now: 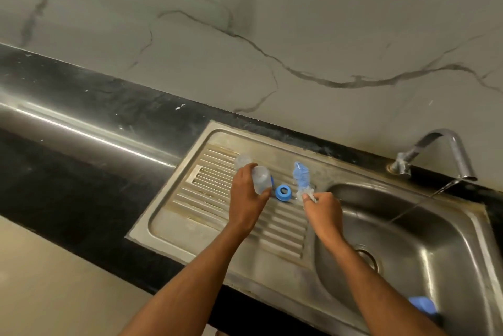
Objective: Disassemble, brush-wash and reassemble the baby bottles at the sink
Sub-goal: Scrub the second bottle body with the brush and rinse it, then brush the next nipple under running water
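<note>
My left hand (246, 197) grips a clear baby bottle body (261, 179) over the ribbed steel drainboard (206, 199). A second clear piece (243, 160), too blurred to identify, sits just behind that hand. My right hand (322, 212) holds a bottle brush (301, 178) by its handle; the blue and white bristles point away from me, above the drainboard's right end. A blue screw ring (283, 193) lies on the drainboard between my two hands.
The sink basin (435, 240) with its drain (367, 256) lies to the right. A thin stream of water runs from the chrome tap (441, 153). A blue object (423, 304) sits at the basin's near edge. Black countertop (81, 172) stretches left, marble wall behind.
</note>
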`<state>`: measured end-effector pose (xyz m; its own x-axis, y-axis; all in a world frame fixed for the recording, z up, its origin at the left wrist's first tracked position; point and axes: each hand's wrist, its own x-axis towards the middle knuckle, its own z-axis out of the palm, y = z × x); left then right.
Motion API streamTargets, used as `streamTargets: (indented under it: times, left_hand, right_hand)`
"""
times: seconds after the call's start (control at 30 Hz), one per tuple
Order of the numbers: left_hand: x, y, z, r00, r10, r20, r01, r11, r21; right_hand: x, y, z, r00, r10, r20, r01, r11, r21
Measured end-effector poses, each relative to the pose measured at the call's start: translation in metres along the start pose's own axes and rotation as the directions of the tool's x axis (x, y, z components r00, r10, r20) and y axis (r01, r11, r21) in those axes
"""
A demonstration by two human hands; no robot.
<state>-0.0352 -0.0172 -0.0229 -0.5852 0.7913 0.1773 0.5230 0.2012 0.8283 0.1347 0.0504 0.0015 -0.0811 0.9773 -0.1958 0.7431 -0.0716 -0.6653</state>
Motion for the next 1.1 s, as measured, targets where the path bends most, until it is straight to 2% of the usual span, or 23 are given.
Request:
streamTargets:
  times: [0.33, 0.57, 1.1]
  left_hand:
    - [0.000, -0.037, -0.016, 1.000, -0.003, -0.010, 0.003, 1.000, 0.012]
    - [0.003, -0.054, -0.018, 1.000, -0.025, -0.008, 0.025, 0.998, 0.053]
    - [0.005, -0.055, -0.017, 0.999, -0.039, -0.030, 0.042, 0.994, 0.104]
  right_hand:
    - [-0.008, -0.019, 0.015, 1.000, -0.008, 0.002, 0.008, 1.000, -0.017]
    - [-0.004, -0.020, 0.026, 1.000, -0.008, 0.019, 0.008, 0.999, 0.035]
    - [0.002, -0.015, 0.027, 0.999, -0.001, 0.034, -0.001, 0.999, 0.050]
